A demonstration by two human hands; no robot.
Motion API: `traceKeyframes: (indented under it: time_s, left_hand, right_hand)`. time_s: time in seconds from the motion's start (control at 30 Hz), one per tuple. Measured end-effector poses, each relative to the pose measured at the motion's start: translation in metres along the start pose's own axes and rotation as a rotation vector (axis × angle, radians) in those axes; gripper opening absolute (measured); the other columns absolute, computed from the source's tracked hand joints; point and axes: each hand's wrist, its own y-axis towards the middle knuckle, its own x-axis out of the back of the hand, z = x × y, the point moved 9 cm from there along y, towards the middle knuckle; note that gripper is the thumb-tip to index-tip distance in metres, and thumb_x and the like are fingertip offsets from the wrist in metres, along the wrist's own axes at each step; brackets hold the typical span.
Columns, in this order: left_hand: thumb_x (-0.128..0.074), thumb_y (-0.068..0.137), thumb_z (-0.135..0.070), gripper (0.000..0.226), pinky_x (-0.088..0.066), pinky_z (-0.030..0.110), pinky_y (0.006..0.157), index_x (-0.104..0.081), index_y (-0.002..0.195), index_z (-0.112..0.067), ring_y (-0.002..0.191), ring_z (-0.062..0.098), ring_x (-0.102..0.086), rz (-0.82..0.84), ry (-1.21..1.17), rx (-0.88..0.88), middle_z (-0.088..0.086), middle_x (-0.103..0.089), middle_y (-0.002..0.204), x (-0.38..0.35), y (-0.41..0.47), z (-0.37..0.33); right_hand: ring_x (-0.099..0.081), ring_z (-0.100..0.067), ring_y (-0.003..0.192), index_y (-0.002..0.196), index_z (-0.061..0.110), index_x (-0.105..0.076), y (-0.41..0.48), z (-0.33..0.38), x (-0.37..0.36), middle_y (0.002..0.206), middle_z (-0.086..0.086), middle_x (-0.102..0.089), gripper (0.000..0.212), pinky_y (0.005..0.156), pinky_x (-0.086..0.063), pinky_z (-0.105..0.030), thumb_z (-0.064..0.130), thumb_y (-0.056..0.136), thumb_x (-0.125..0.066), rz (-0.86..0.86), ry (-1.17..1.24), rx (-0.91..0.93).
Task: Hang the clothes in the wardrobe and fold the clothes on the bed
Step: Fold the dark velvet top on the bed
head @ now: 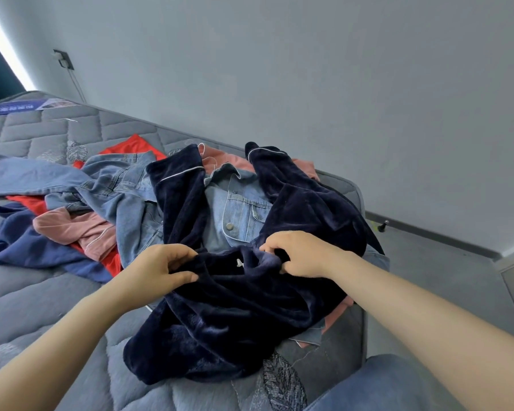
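Observation:
A dark navy velvet garment (229, 315) with white piping lies crumpled at the near corner of the grey quilted bed (42, 298). My left hand (158, 268) grips a fold of its upper edge, thumb underneath. My right hand (297, 253) pinches the same edge a little to the right. The garment's two long parts stretch away over a light blue denim jacket (238, 209). Further left lie jeans (72, 179), a pink garment (80, 229), a red one (131, 149) and a blue one (33, 241), all in a loose heap.
A grey wall runs along the far side of the bed, with a socket and cable (64, 60) at the left. Grey floor (428, 262) and a dark skirting board lie to the right of the bed. My denim-clad knee (383, 384) touches the bed's near edge.

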Motion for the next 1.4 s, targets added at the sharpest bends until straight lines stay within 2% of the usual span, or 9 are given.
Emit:
traceKeyframes:
  time_s: [0.1, 0.23, 0.33, 0.5, 0.67, 0.87, 1.03, 1.23, 1.4]
  left_hand:
    - [-0.071, 0.085, -0.023, 0.013, -0.054, 0.035, 0.076, -0.065, 0.089, -0.034, 0.076, 0.007, -0.065, -0.030, 0.052, -0.035, -0.012, -0.069, 0.081, 0.000, 0.002, -0.005]
    - [-0.064, 0.090, -0.027, 0.008, -0.052, 0.036, 0.076, -0.060, 0.092, -0.033, 0.079, 0.006, -0.063, -0.031, 0.122, -0.075, -0.013, -0.067, 0.085, -0.003, 0.008, -0.016]
    - [-0.062, 0.092, -0.027, 0.008, -0.051, 0.034, 0.076, -0.058, 0.096, -0.032, 0.079, 0.006, -0.062, -0.038, 0.154, -0.091, -0.013, -0.066, 0.085, -0.002, 0.010, -0.023]
    - [-0.061, 0.092, -0.027, 0.008, -0.051, 0.034, 0.075, -0.055, 0.093, -0.032, 0.077, 0.004, -0.061, -0.068, 0.153, -0.083, -0.013, -0.065, 0.083, 0.007, 0.009, -0.024]
    - [-0.060, 0.092, -0.022, 0.014, -0.047, 0.025, 0.069, -0.052, 0.094, -0.033, 0.077, -0.001, -0.058, -0.246, 0.150, -0.120, -0.015, -0.063, 0.081, 0.039, 0.021, -0.040]
    - [-0.061, 0.089, -0.018, 0.014, -0.037, 0.033, 0.070, -0.058, 0.102, -0.016, 0.089, 0.022, -0.057, -0.487, 0.331, -0.196, -0.008, -0.057, 0.090, 0.085, 0.053, -0.098]
    - [-0.054, 0.092, -0.027, 0.013, -0.039, 0.036, 0.067, -0.057, 0.097, -0.015, 0.090, 0.032, -0.058, -0.646, 0.424, -0.112, 0.004, -0.062, 0.095, 0.132, 0.070, -0.146]
    - [-0.052, 0.091, -0.011, 0.015, -0.049, 0.026, 0.047, -0.057, 0.077, -0.014, 0.048, 0.016, -0.064, -0.783, -0.013, -0.153, 0.009, -0.065, 0.067, 0.182, 0.062, -0.201]
    - [-0.052, 0.091, -0.007, 0.015, -0.054, 0.023, 0.057, -0.062, 0.080, -0.012, 0.057, 0.013, -0.071, -0.917, -0.383, -0.323, 0.007, -0.070, 0.075, 0.241, 0.031, -0.267]
  right_hand:
    - [-0.056, -0.017, 0.103, 0.093, 0.022, -0.055, -0.003, 0.008, 0.001, 0.107, 0.007, -0.059, 0.024, 0.088, -0.047, -0.040, 0.015, 0.075, -0.070, -0.003, -0.078, 0.036]
    - [-0.055, -0.020, 0.101, 0.122, 0.031, -0.051, 0.002, 0.022, -0.005, 0.109, 0.001, -0.053, 0.051, 0.083, -0.047, -0.037, 0.006, 0.078, -0.059, 0.055, -0.245, 0.076]
    - [-0.055, -0.023, 0.099, 0.093, 0.026, -0.059, 0.002, 0.032, -0.007, 0.100, -0.001, -0.053, 0.019, 0.081, -0.048, -0.042, 0.013, 0.079, -0.060, 0.080, -0.268, 0.103]
    - [-0.056, -0.019, 0.098, 0.071, 0.018, -0.053, -0.020, 0.021, 0.047, 0.090, 0.003, -0.060, 0.013, 0.075, -0.048, -0.039, 0.028, 0.077, -0.060, -0.260, -0.304, 0.136]
    - [-0.049, -0.016, 0.056, 0.076, 0.025, -0.045, -0.075, -0.041, 0.140, 0.060, 0.010, -0.052, 0.031, 0.052, -0.038, -0.030, 0.045, 0.082, -0.067, -0.676, -0.203, -0.115]
    - [-0.047, -0.004, 0.053, 0.063, 0.030, -0.045, -0.103, -0.069, 0.181, 0.055, 0.010, -0.051, 0.043, 0.050, -0.031, -0.025, 0.067, 0.073, -0.066, -0.499, -0.261, -0.289]
    - [-0.056, -0.018, 0.066, 0.063, 0.029, -0.058, -0.123, -0.068, 0.210, 0.064, 0.005, -0.059, 0.024, 0.058, -0.040, -0.031, 0.034, 0.077, -0.076, -0.385, -0.126, -0.345]
    - [-0.046, -0.018, 0.053, 0.059, 0.025, -0.036, -0.177, -0.030, 0.292, 0.052, 0.007, -0.046, 0.040, 0.047, -0.026, -0.027, 0.037, 0.090, -0.058, -0.914, -0.356, -0.400]
    - [-0.031, -0.015, 0.046, 0.051, 0.021, -0.025, -0.233, 0.031, 0.374, 0.048, 0.007, -0.033, 0.053, 0.046, -0.017, -0.026, 0.036, 0.091, -0.058, -1.311, -0.375, -0.403]
